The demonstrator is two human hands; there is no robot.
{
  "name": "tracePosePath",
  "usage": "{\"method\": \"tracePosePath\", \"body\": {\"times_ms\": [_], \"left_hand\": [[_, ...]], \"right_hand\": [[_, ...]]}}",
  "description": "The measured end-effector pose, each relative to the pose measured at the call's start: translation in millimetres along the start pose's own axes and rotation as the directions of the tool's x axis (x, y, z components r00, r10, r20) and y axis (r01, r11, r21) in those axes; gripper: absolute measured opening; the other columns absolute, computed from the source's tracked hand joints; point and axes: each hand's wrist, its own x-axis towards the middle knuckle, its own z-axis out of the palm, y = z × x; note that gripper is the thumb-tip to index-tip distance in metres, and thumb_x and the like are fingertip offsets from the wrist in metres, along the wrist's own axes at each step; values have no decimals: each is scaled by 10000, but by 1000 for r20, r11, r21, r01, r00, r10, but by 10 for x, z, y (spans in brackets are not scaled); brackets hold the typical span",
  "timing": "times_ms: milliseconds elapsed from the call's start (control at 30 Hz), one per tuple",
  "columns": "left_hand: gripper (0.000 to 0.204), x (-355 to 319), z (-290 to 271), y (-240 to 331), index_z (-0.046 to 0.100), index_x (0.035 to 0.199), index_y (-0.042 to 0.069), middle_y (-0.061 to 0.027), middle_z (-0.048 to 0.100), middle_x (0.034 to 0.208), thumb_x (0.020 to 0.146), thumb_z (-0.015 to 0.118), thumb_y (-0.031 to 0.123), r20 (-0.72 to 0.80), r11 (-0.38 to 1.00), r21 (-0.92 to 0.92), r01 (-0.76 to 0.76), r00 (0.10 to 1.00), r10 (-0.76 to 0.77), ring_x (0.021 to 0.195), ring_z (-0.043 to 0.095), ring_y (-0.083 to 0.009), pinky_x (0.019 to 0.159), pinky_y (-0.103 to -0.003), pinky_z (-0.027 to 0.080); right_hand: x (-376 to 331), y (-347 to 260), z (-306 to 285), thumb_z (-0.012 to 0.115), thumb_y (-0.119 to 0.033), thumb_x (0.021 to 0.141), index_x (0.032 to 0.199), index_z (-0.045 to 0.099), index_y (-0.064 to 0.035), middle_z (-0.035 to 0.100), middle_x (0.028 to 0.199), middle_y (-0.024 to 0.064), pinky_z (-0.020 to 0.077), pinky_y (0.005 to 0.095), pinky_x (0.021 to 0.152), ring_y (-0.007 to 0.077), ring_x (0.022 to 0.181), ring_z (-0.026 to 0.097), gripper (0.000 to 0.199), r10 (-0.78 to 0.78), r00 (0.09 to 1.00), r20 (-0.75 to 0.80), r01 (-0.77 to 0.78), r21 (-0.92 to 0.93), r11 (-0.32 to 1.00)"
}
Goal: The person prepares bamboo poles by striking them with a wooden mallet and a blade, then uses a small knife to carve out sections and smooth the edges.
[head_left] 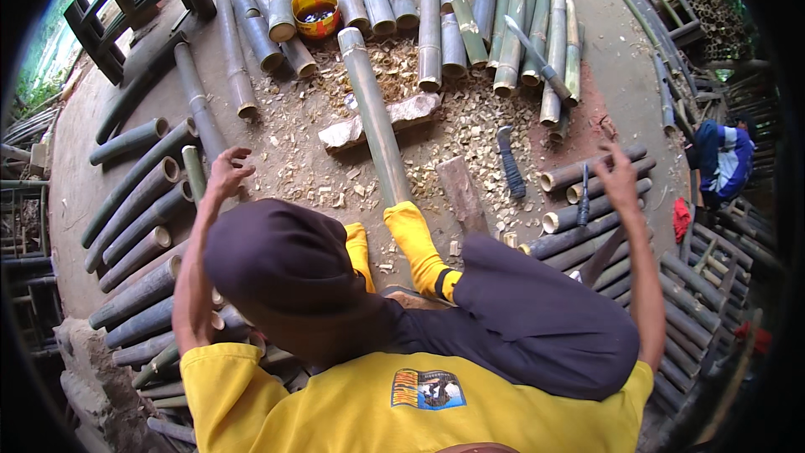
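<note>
My left hand is raised at the left with its fingers apart and nothing in it. It is nearest to a short green bamboo piece. Out at the right my right hand is also empty, fingers spread, over a stack of cut bamboo tubes. A slim dark tool lies on that stack beside it. Between the hands, one long bamboo tube leans across a rough pale block. Its lower end touches my yellow-socked foot.
Wood chips litter the ground. A wrapped-handle curved tool and a wooden piece lie right of the tube. A long knife rests on bamboo. Farther off stands a yellow-red bowl of dark liquid. More bamboo lies left.
</note>
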Motion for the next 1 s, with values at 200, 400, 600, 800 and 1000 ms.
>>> {"method": "tracePosePath", "body": {"times_ms": [200, 400, 600, 800, 1000], "left_hand": [[441, -66, -861, 973, 613, 1114, 20, -126, 638, 1041, 688, 690, 104, 253, 930, 348, -123, 967, 33, 822, 610, -207, 748, -322, 513], [416, 156, -361, 1601, 599, 1113, 22, -130, 615, 1052, 707, 685, 55, 427, 832, 499, -244, 904, 9, 887, 606, -242, 810, -343, 514], [434, 334, 718, 1577, 583, 1170, 87, -125, 603, 1140, 767, 700, 196, 646, 789, 505, -351, 759, -76, 1033, 584, -281, 916, -383, 479], [844, 141, 2049, 1168, 548, 1194, -25, -211, 619, 1102, 606, 793, 528, 379, 944, 143, 298, 864, -330, 999, 614, -292, 867, -351, 489], [696, 38, 3009, 1368, 539, 1057, -75, -185, 638, 981, 552, 841, 296, 11, 711, -589, 384, 883, -469, 845, 636, -231, 725, -327, 528]], "right_hand": [[-294, 823, 1609, 660, -168, 742, 1127, 544, 16, 603, 938, 245, 455, 437, 819, 389, 925, 587, 443, 91, 988, 125, -97, 41, 994], [642, 1241, 1930, 661, -117, 744, 1295, 408, -37, 486, 1177, 229, 415, 432, 934, 392, 1082, 493, 611, 29, 989, -144, -52, -158, 986], [1469, 1736, 2071, 664, -172, 693, 1430, 234, -162, 358, 1405, 125, 314, 587, 1001, 365, 1279, 355, 853, 132, 981, -140, -182, -453, 873], [1887, 1641, 2210, 609, -144, 701, 1408, 278, -177, 445, 1326, 166, 358, 598, 956, 398, 1220, 402, 780, 365, 931, 5, -343, -332, 879], [1950, 885, 2262, 647, -365, 753, 1226, 462, -7, 557, 1141, 248, 439, 506, 883, 404, 1066, 540, 621, 438, 895, 83, -411, -229, 882]]}}
